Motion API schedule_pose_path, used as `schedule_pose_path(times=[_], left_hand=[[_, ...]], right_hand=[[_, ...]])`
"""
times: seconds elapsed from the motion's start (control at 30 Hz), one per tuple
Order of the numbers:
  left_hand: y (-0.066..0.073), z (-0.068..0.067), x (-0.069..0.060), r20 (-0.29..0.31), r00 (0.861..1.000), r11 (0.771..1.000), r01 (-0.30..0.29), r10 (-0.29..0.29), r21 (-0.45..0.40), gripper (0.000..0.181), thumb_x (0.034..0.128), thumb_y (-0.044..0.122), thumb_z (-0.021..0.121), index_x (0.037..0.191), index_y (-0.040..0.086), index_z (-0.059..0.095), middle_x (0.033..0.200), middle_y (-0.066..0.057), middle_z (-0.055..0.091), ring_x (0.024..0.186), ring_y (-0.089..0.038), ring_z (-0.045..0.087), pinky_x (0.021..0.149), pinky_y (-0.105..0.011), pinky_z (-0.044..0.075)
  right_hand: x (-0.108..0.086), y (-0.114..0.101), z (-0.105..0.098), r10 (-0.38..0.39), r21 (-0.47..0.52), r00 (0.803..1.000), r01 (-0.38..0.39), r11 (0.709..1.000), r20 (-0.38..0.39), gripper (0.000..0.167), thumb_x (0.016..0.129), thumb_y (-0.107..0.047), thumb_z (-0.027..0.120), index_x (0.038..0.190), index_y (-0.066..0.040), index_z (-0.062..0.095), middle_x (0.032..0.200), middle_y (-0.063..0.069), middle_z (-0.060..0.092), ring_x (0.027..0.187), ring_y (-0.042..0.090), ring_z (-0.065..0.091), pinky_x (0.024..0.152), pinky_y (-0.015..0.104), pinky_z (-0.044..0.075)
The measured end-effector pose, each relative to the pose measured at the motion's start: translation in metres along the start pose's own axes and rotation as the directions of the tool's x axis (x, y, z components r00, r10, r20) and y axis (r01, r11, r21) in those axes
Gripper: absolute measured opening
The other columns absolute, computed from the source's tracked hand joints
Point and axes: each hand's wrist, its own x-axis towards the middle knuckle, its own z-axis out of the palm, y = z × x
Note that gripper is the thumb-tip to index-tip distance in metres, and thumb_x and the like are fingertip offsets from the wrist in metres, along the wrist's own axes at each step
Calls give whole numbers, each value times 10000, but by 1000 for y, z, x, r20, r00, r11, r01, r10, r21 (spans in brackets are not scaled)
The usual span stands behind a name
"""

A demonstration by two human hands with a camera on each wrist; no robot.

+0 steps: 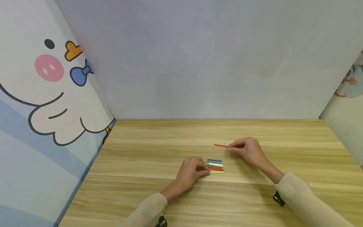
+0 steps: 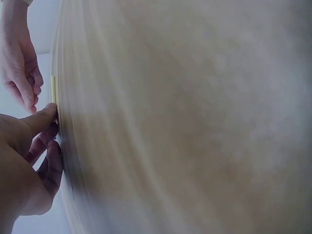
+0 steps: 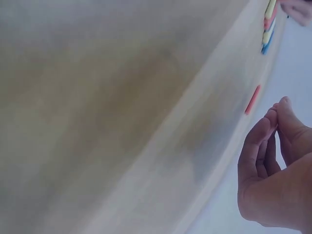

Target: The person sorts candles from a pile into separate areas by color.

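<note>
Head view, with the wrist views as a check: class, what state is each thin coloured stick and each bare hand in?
Lone thin red stick: lying on the wood-grain table, apart from the group.
Grouped thin blue, yellow and red sticks: lying side by side.
Yellow stick nearest the person: left end gripped.
Bare left hand: curled, gripping that end.
Bare right hand: thumb and fingertips together, holding nothing.

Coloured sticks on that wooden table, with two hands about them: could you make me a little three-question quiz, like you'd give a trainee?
1. Which hand is nearer the lone red stick: left or right?
2. True or false: that stick touches the group of sticks.
3. Fill in: the lowest stick of the group in the head view is ___.

Key: 1. right hand; 2. false; 3. yellow.
</note>
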Motion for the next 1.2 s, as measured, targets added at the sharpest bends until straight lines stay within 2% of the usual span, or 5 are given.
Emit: schedule_pose_path(times=[0.2, 0.57, 0.93, 1.2], left_hand=[[-1, 1, 0, -4, 1000, 1000, -6, 6, 4, 75, 866, 199, 876, 814, 174, 828, 837, 99, 708, 781, -6, 598, 750, -212, 483], [1, -2, -2, 1, 1000, 1000, 7, -7, -10, 75, 868, 191, 875, 812, 177, 827, 833, 101, 705, 771, -12, 579, 736, -212, 459], [1, -2, -3, -4, 1000, 1000, -1, 0, -6, 72, 870, 197, 874, 816, 180, 829, 836, 102, 708, 772, -19, 582, 732, -212, 454], [0, -1, -2, -8, 1000, 1000, -6, 6, -13, 68, 873, 185, 871, 820, 174, 830, 846, 95, 718, 786, -32, 606, 736, -209, 463]], right_hand=[[-17, -4, 4, 10, 43, 999, -12, 999, 44, 73, 927, -244, 833, 971, -195, 864, 984, -17, 815, 994, 194, 751, 823, 277, 547], [-41, -10, 17, -8, 43, 997, 5, 999, 77, 44, 884, -244, 869, 922, -224, 864, 913, -92, 805, 917, 96, 751, 818, 252, 554], [-47, -17, 21, -47, 15, 996, 46, 999, 73, 65, 874, -242, 876, 905, -187, 857, 875, -107, 795, 837, 47, 732, 770, 250, 559], [-49, -19, 25, -56, -20, 996, 58, 998, 62, 47, 858, -228, 887, 888, -214, 853, 861, -117, 790, 819, 40, 714, 755, 257, 541]])
